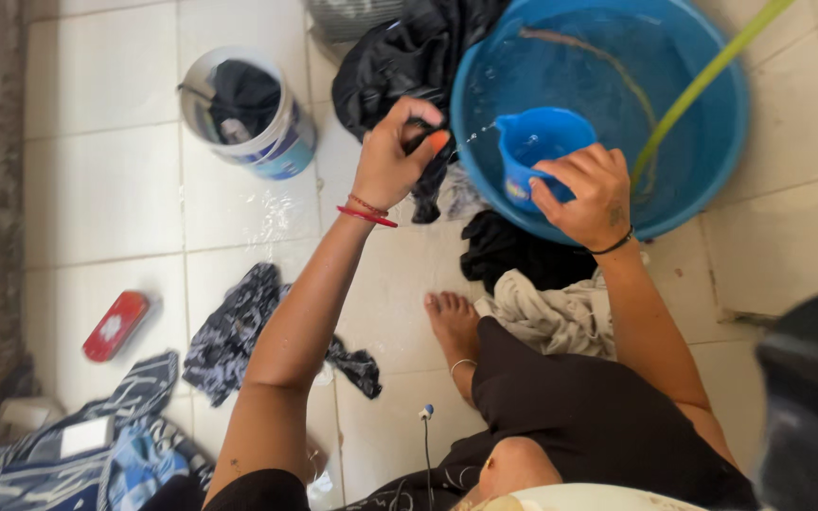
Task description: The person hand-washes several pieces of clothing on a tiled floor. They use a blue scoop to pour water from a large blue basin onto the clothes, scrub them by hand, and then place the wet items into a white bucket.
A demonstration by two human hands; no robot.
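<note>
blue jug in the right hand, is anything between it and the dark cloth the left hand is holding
Nothing visible. The right hand holds the blue jug over the blue basin, spout toward the dark cloth gripped by the left hand. Only open air and a few drops lie between them.

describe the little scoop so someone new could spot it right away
Find the big blue basin of water at the top. At its near edge, the right hand grips a small blue mug by its handle. It is the only cup-sized container, unlike the white bucket.
</note>
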